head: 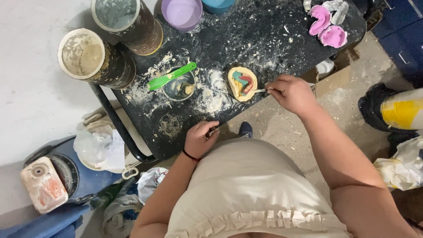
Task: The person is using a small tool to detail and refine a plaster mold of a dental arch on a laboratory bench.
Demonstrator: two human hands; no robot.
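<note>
On the black, powder-dusted table lies a cream plaster cast with a red, green and teal insert. My right hand is shut on a thin metal tool whose tip touches the cast's right edge. My left hand rests curled on the table's near edge, holding nothing that I can see; a dark band sits on its wrist. A small mixing cup with a green spatula laid across it stands left of the cast.
Two large dusty cans stand at the table's left; a purple bowl and a teal bowl at the back. Pink moulds lie at the far right. Bags, a blue machine and clutter surround the table on the floor.
</note>
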